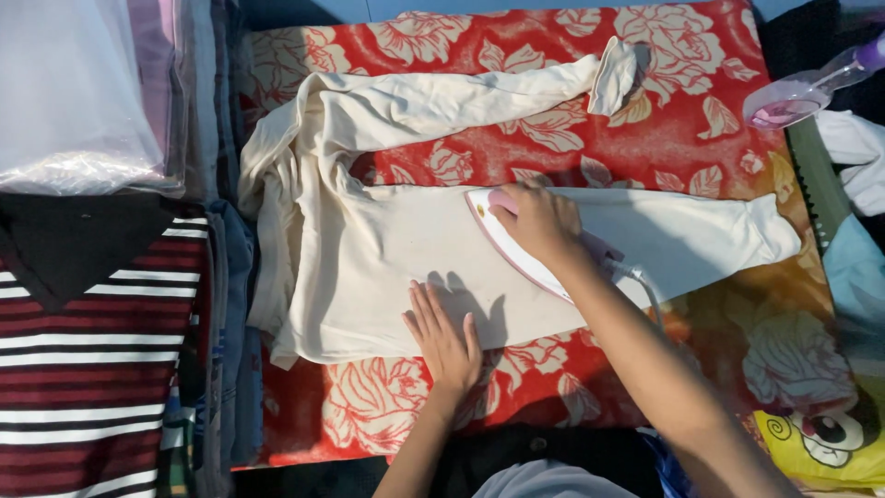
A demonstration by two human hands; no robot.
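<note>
A cream long-sleeved garment (369, 249) lies spread on a red cloth with white flowers (682, 111). My right hand (539, 221) grips the handle of a white and pink iron (502, 249) that rests on the garment's middle. My left hand (442, 337) lies flat, fingers apart, on the garment's lower edge, just below and left of the iron. One sleeve stretches toward the top right, the other to the right.
A red, white and black striped garment (92, 350) and a stack of folded clothes (230, 304) lie at the left. A clear plastic bag (74, 92) sits top left. A spray bottle (802, 92) and white cloth (853, 152) are at the right edge.
</note>
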